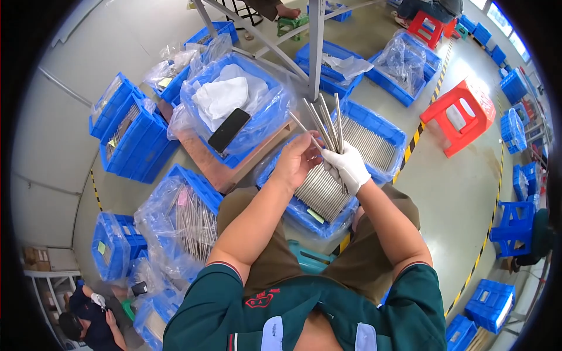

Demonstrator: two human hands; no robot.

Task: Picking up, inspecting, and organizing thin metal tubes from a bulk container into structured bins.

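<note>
Head view: gloved right hand (349, 167) and bare left hand (297, 159) clasp metal rods (325, 121).

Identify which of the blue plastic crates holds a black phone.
The blue plastic crate lined with clear plastic, up left of the hands: a black phone lies on white cloth inside. The others hold metal rods or bags.

Lower ends of the metal rods (325, 124) buried inside the gloved right hand (349, 166); rod count in that bundle unclear. Left hand (298, 159) fingertips tucked behind the rods. Blue crate (383, 131) at centre partly covered by both hands. Lower left: second person (88, 322) cut off by the dark fisheye rim. Top centre: bare foot (287, 10), rest out of frame. Phone (229, 130) screen dark, unreadable.
</note>
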